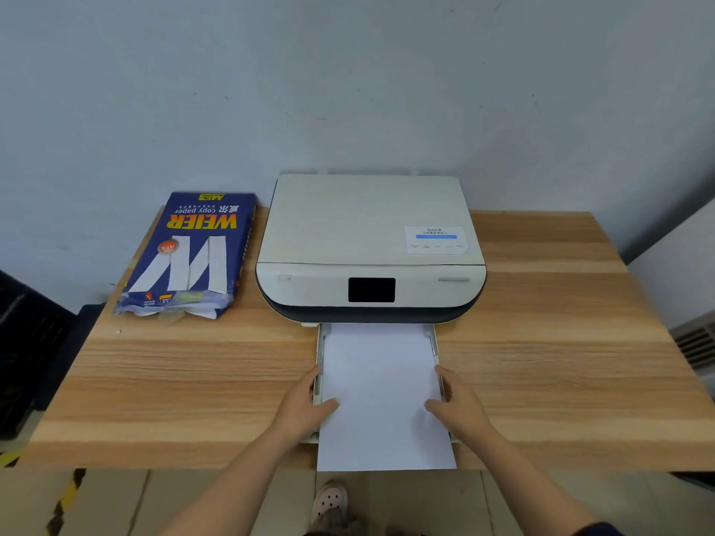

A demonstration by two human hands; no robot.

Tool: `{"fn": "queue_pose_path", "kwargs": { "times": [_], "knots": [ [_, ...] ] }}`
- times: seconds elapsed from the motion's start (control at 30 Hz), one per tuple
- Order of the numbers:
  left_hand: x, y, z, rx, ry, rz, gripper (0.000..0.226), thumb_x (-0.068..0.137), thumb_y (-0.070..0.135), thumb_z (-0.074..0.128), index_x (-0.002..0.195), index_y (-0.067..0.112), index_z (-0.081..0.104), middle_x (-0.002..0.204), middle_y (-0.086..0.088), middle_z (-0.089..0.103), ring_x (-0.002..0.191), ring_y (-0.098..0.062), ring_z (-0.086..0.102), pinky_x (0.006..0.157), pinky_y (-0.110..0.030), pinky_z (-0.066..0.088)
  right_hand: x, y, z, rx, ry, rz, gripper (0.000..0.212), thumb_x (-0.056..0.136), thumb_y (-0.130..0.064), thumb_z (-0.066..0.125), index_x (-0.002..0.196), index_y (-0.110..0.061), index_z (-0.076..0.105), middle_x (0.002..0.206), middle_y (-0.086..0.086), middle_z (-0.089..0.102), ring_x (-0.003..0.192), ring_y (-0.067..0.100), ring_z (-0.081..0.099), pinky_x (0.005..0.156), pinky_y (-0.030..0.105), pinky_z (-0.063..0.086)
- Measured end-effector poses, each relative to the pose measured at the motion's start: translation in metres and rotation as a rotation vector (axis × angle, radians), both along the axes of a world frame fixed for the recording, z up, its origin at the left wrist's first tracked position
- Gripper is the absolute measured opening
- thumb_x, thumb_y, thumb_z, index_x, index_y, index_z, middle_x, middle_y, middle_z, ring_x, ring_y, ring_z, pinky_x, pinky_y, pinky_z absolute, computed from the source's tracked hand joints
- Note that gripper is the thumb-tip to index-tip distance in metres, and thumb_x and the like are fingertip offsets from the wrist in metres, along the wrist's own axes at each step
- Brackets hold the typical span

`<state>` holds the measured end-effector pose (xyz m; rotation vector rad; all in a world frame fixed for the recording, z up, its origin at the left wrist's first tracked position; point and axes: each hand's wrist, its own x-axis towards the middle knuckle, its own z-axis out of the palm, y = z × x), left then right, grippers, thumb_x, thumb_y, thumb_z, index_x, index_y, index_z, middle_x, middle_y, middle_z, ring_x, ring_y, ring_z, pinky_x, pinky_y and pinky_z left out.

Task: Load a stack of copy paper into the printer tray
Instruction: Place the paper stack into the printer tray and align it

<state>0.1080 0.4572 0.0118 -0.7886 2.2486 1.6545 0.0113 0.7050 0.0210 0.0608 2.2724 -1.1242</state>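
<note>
A white stack of copy paper (381,388) lies in the pulled-out printer tray (319,365) under the cream printer (369,245). The stack's far end reaches the printer's mouth and its near end sticks out past the table's front edge. My left hand (305,404) grips the stack's left edge, thumb on top. My right hand (460,404) holds the right edge the same way, thumb on the sheet.
A torn-open blue ream pack (189,257) lies on the wooden table (561,342) left of the printer. A grey wall stands close behind. Cardboard covers the floor in front, where a shoe (329,500) shows. A dark object sits at far left.
</note>
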Motion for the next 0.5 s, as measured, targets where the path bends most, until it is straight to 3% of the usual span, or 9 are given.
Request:
{"fn": "queue_pose_path", "kwargs": {
  "times": [0.07,0.17,0.3,0.4,0.5],
  "knots": [
    [0.004,-0.001,0.000,-0.056,-0.013,-0.080,0.091,0.072,0.033,0.079,0.145,0.023,0.026,0.145,0.005,0.037,0.133,-0.015,0.037,0.105,-0.029,0.035,0.000,0.002,0.001,0.055,0.021,0.104,0.072,0.081,-0.014,0.065,0.145,-0.017,0.032,0.144,0.000,0.042,0.127,0.018,0.044,0.097,0.025,0.039],
    [0.011,0.000,0.002,-0.187,-0.064,-0.315,0.129,0.048,0.063,0.082,0.148,0.037,0.005,0.158,0.005,0.003,0.145,-0.018,0.006,0.117,-0.041,0.018,0.004,0.006,0.001,0.151,0.076,0.317,0.093,0.071,-0.045,0.074,0.147,-0.027,0.023,0.157,0.002,0.017,0.145,0.020,0.016,0.115,0.035,0.021],
    [0.023,0.007,-0.001,-0.434,-0.100,-0.597,0.141,0.038,0.073,0.077,0.142,0.048,-0.015,0.149,0.005,-0.038,0.139,-0.017,-0.029,0.118,-0.043,0.004,0.021,0.011,-0.002,0.309,0.142,0.615,0.125,0.040,-0.086,0.058,0.146,-0.045,0.008,0.157,0.001,-0.023,0.145,0.024,-0.018,0.118,0.043,0.003],
    [0.028,0.014,-0.006,-0.538,-0.095,-0.665,0.139,0.043,0.073,0.076,0.142,0.046,-0.018,0.143,0.005,-0.046,0.134,-0.017,-0.038,0.118,-0.044,0.002,0.031,0.012,-0.009,0.376,0.186,0.734,0.128,0.041,-0.085,0.061,0.146,-0.046,0.000,0.153,-0.001,-0.034,0.141,0.024,-0.028,0.117,0.047,-0.003],
    [0.029,0.017,-0.010,-0.575,-0.100,-0.624,0.131,0.052,0.066,0.077,0.146,0.040,-0.011,0.148,0.004,-0.039,0.137,-0.016,-0.034,0.119,-0.042,0.006,0.033,0.013,-0.012,0.394,0.197,0.721,0.120,0.051,-0.072,0.070,0.147,-0.044,0.003,0.153,-0.002,-0.033,0.142,0.023,-0.027,0.117,0.045,0.000]
  ]
}}
